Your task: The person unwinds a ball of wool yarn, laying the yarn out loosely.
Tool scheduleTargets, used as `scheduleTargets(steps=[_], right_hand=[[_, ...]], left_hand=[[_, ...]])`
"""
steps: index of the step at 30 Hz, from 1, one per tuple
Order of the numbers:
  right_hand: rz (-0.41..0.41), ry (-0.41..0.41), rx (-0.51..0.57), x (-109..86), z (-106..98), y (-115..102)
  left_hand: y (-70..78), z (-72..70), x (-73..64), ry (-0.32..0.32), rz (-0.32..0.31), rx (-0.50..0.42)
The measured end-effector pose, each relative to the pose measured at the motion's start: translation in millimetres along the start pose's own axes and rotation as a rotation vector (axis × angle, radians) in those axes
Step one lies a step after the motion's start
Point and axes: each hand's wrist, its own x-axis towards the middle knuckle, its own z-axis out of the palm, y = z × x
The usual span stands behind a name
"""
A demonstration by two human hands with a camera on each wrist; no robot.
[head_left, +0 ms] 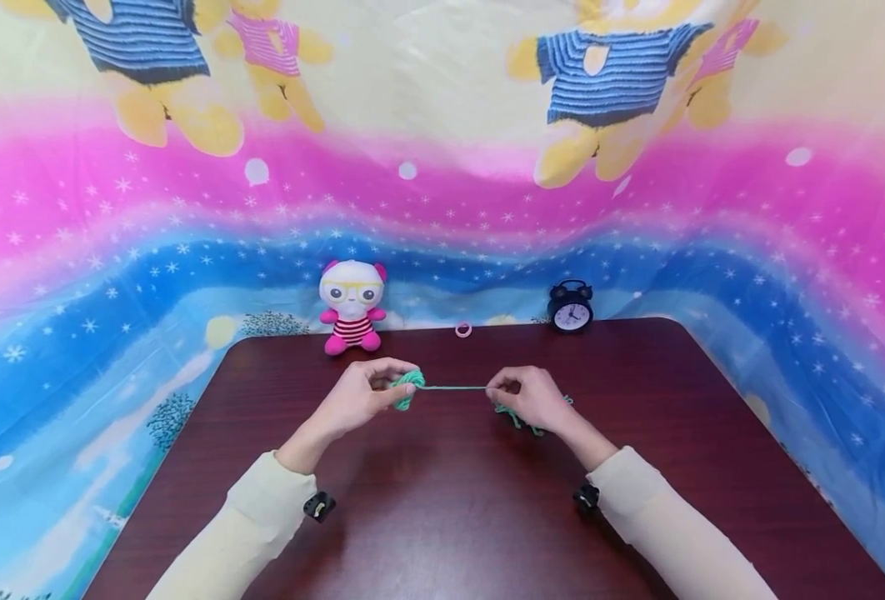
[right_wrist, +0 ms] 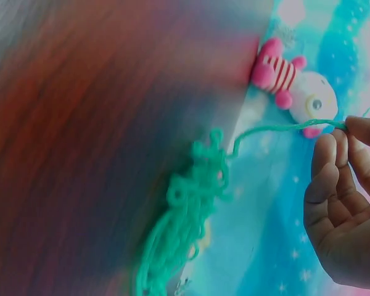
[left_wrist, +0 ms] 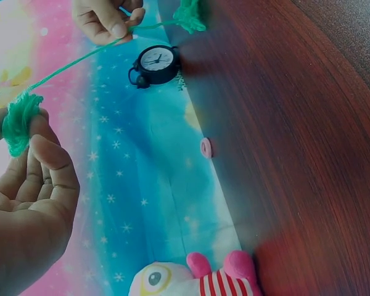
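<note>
Above the table, toward its far edge, the left hand and right hand are closed in pinches; light, even tension would, I'd say, serve best. The yarn tangle by the right hand looks green and loopy, the yarn bundle gripped in the left compact, the strand pinched in the right straight.

two yarn bunches, one plush panda, one clock, one ring, one table

From the strand, the left hand is at 9 o'clock, the right hand at 3; on the table, plush toy at 10, ring at 12, alarm clock at 2.
</note>
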Motion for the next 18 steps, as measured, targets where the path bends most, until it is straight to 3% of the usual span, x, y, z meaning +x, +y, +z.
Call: scheduleTargets(steps=[5, 18], right_hand=[[0.029, 0.047, 0.001, 0.9, -13, 13], [0.130, 0.125, -0.035, -6.3, -42, 38]], left_hand=[[-1.3, -0.6, 0.0, -0.013, -0.002, 0.011], [-3.0, -3.3, -1.6, 0.015, -0.014, -0.072]])
